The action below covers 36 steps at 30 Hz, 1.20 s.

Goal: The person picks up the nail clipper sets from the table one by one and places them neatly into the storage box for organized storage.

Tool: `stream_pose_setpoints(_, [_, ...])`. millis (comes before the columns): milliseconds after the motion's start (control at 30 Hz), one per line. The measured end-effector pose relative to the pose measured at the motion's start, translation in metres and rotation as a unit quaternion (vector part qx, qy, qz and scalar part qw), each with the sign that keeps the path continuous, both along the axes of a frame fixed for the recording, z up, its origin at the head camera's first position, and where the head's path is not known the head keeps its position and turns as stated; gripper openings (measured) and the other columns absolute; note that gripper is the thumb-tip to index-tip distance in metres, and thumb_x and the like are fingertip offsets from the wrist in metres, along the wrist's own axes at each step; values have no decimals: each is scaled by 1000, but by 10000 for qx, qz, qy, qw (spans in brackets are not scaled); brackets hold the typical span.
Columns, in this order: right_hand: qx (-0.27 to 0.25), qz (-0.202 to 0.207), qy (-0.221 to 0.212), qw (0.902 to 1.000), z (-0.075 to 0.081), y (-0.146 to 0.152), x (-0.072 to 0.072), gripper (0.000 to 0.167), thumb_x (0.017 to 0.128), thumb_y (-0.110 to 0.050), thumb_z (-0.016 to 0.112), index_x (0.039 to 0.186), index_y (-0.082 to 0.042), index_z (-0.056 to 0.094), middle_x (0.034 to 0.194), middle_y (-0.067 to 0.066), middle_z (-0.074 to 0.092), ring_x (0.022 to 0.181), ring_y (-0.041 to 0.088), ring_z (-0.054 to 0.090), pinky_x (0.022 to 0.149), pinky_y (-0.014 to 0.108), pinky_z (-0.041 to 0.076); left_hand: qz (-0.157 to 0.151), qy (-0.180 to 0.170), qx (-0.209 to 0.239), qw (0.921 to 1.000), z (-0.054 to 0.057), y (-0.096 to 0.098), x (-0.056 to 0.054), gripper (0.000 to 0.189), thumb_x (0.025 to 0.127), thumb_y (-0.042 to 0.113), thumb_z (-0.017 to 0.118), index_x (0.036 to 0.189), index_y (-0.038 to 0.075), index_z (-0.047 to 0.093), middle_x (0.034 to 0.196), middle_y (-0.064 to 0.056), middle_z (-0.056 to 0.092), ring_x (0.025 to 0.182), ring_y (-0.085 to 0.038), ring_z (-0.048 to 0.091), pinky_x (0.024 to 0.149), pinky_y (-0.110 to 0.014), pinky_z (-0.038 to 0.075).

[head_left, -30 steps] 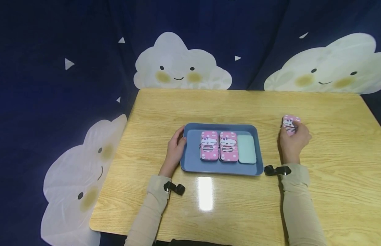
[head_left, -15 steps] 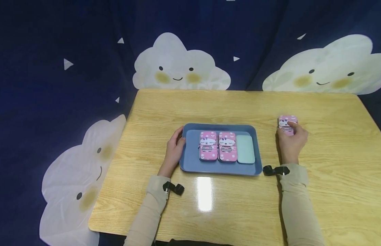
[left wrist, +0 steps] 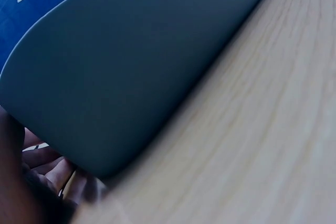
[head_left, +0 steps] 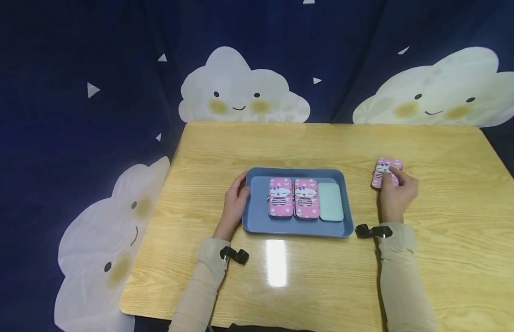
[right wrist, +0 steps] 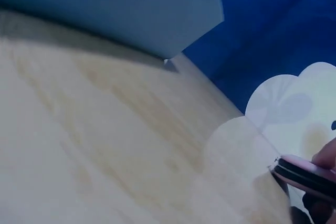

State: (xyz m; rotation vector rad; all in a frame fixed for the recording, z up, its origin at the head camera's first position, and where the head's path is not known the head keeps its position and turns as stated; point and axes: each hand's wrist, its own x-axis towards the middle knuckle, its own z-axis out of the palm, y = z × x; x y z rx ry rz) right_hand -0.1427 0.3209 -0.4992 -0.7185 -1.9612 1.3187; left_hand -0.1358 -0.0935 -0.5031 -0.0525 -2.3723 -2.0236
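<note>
My left hand [head_left: 235, 200] grips the left end of a blue-grey tray [head_left: 257, 226], thumb at the rim; in the left wrist view, fingers [left wrist: 60, 174] bend around the tray's outer corner. Two pink clasped cases [head_left: 280, 198] printed with a white cartoon cat lie side by side in the tray, next to a pale mint rounded rectangle [head_left: 331, 202]. To the right of the tray, my right hand [head_left: 398, 193] pinches a matching pink case [head_left: 382, 166], held slightly tilted. The right wrist view shows that case [right wrist: 302, 174] edge-on, with a dark band between its pink halves.
The wooden table [head_left: 323, 286] extends around the tray, with its far edge against a dark blue curtain [head_left: 257, 27] printed with white clouds. A bright light reflection [head_left: 276, 263] lies in front of the tray. Black wrist cameras [head_left: 373, 230] sit on both sleeves.
My right hand has brought the pink case slightly left and nearer, and the case has turned to a small tilt. The left hand stays at the tray, which keeps its place.
</note>
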Motion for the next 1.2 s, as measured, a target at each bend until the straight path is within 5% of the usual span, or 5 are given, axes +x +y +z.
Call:
stream_pose_setpoints(367, [-1355, 78, 650, 9886, 1, -10, 13, 24, 84, -3, 74, 108, -4, 77, 100, -1, 55, 90, 7, 48, 75, 19, 37, -15, -14, -35, 10000, 1, 1, 0, 49, 100, 9, 49, 149, 14, 46, 148, -10, 48, 133, -24, 49, 111, -36, 39])
stream_pose_setpoints(933, [-1096, 331, 511, 9921, 1, -36, 33, 25, 86, -5, 74, 110, -3, 76, 99, -3, 56, 90, 7, 46, 76, 20, 34, -21, 58, 50, 10000, 0, 0, 0, 49, 100, 7, 49, 148, 13, 46, 147, -12, 49, 131, -25, 50, 110, -37, 42])
stream_pose_setpoints(1200, [-975, 624, 1024, 9880, 23, -58, 47, 24, 86, 0, 71, 109, 6, 73, 98, 2, 58, 97, 11, 51, 86, 21, 38, -63, 34, 117, 9999, 1, 0, 0, 49, 100, 6, 49, 149, 11, 45, 148, -14, 48, 132, -27, 50, 110, -37, 41])
